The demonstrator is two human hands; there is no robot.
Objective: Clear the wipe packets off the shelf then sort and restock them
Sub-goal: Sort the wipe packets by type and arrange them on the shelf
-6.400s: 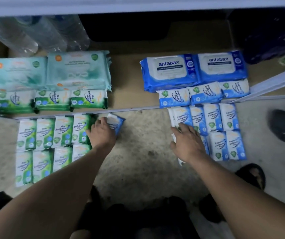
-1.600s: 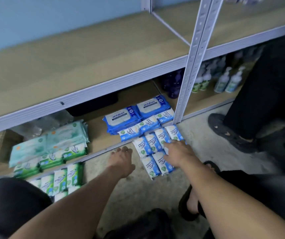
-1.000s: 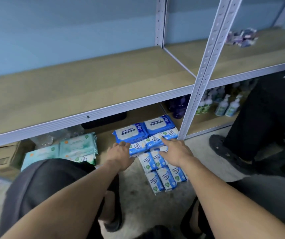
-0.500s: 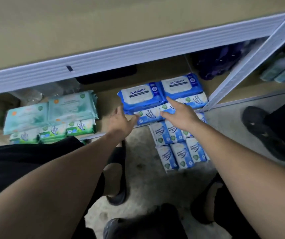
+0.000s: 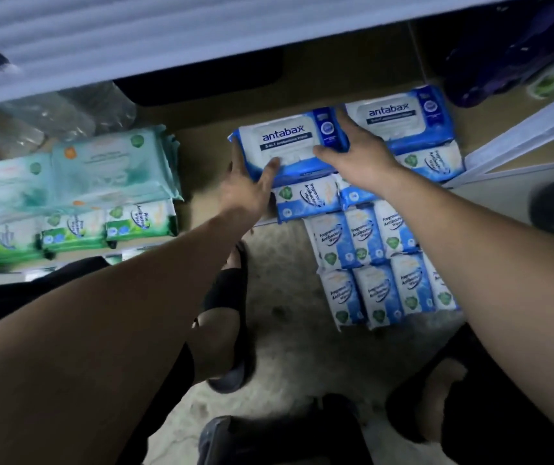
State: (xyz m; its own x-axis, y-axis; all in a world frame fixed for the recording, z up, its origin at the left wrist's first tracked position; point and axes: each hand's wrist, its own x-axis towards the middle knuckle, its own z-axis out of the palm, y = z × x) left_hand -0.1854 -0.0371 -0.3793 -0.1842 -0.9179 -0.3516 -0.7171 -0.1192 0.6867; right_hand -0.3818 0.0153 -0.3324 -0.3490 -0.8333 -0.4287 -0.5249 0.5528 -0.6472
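1. Both hands are on one thing: the left antabax pack (image 5: 285,139), the big blue one lying flat on the bottom shelf (image 5: 202,162), under the pale edge of the shelf above.
2. The left hand (image 5: 245,189) grips its near left corner. The thumb lies across the top face and the other fingers are out of sight round the end.
3. The right hand (image 5: 356,156) clamps the opposite end, its fingers reaching into the seam against the right antabax pack (image 5: 399,119), which touches it.
4. Two hands make sense to me. The pack is wide and looks soft, and a grip at each end should stop it sagging or dragging its neighbour along.
5. A row of small blue packets (image 5: 306,199) lies along the shelf's front edge, right against the pack. I'd guess it has to be lifted over them rather than slid out.
6. The floor packets (image 5: 379,263), blue too, sit in two neat rows on the floor (image 5: 285,330) just below, so blue is kept with blue.
7. The teal packs (image 5: 101,169) and green packets (image 5: 134,223) are grouped well apart at the left, so the sorting by colour looks well along.
8. Whether this pack is coming off the shelf or being settled back, I cannot tell.
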